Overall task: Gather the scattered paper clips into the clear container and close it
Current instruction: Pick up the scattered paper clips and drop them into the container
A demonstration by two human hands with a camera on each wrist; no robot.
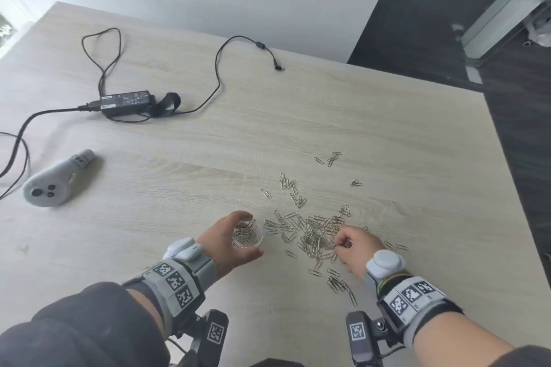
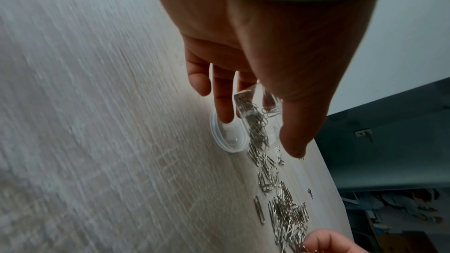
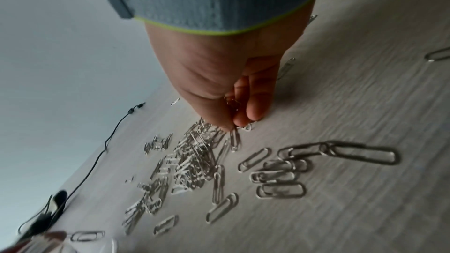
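My left hand (image 1: 250, 232) grips a small clear container (image 1: 243, 240) partly filled with paper clips, tilted toward the pile and just above the table. In the left wrist view the container (image 2: 258, 120) is between thumb and fingers, and its clear round lid (image 2: 228, 138) lies on the table under my fingertips. Silver paper clips (image 1: 313, 235) lie scattered and heaped to the container's right. My right hand (image 1: 338, 244) is down on the heap's near right side. Its thumb and fingers pinch several clips (image 3: 235, 103) at the heap's edge (image 3: 194, 155).
A black power adapter (image 1: 128, 103) with trailing cables lies at the far left of the light wooden table (image 1: 179, 158). A white controller (image 1: 50, 185) rests at the left. More clips (image 1: 331, 158) are strewn farther out. The table's right edge (image 1: 507, 158) borders dark floor.
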